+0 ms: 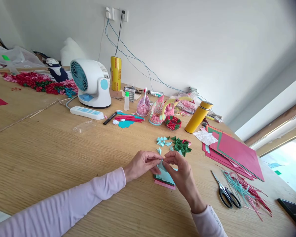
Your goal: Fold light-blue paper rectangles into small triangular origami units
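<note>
My left hand [145,162] and my right hand [180,166] meet over the table, both pinching a small light blue piece of folded paper [162,165] between their fingertips. Under the hands lies a stack of small paper rectangles [164,184], light blue on top with green, red and pink below. Just beyond my fingers are several light blue folded paper triangles [162,141] and a heap of dark green ones [181,145]. My fingers hide part of the held piece and of the stack.
Black-handled scissors [227,194] lie to the right beside paper strips [246,189]. Behind them are large red and green sheets [239,151]. A yellow flask [198,117], a red-green paper ring [173,122], paper swans [158,110], a power strip [86,112] and a fan [91,82] stand farther back.
</note>
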`<state>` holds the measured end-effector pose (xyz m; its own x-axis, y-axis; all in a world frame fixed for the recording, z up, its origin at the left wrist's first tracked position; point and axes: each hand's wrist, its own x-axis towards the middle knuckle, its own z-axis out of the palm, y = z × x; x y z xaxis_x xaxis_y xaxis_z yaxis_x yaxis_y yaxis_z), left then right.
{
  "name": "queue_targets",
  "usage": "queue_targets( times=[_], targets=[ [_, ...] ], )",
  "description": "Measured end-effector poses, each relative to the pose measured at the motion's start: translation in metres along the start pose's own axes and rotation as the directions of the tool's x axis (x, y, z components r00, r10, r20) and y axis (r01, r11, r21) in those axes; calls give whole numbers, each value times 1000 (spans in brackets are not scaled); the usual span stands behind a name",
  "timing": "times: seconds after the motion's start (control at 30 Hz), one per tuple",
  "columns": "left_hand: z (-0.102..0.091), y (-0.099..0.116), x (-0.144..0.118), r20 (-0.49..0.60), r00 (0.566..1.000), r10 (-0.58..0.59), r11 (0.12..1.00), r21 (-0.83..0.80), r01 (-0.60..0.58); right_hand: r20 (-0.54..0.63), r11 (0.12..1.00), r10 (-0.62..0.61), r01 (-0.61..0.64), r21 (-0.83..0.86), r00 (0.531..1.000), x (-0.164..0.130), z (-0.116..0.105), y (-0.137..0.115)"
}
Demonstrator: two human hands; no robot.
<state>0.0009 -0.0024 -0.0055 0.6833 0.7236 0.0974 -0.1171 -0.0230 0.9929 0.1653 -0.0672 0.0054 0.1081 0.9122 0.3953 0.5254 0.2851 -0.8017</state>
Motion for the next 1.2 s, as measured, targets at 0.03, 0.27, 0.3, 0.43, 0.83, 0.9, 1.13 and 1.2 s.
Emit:
queue_targets(
  times=[0.03, 0.27, 0.3, 0.43, 0.83, 0.9, 1.13, 1.2],
  targets=[
    [-1, -1, 0, 11, 1000, -11, 1000, -22, 11, 11, 999, 28, -28, 34, 1000, 0, -1, 1],
    [-3, 5, 1, 2, 998, -62, 996, -63, 62, 61, 982, 68, -77, 173, 996, 2, -2, 2],
    [-2, 6, 1, -37, 998, -49, 996, -69, 47, 42, 980, 78, -85, 179, 996, 2, -1, 2],
    [2, 9, 1, -221, 975, 7, 991, -126, -35, -25, 974, 114, -107, 200, 993, 0, 4, 2],
    [11, 10, -4, -275, 961, -35, 974, -226, -29, 53, 885, 224, -225, 408, 973, -5, 7, -4],
    [12, 10, -4, -276, 961, -25, 973, -229, -41, 63, 884, 217, -223, 410, 974, -6, 9, -4],
    [9, 10, -5, -162, 982, -97, 933, -358, 33, 35, 920, 151, -154, 360, 988, -5, 9, 12],
    [8, 10, -5, -94, 983, -156, 912, -395, 107, 62, 935, 136, -148, 322, 989, -5, 6, 15]
  ],
)
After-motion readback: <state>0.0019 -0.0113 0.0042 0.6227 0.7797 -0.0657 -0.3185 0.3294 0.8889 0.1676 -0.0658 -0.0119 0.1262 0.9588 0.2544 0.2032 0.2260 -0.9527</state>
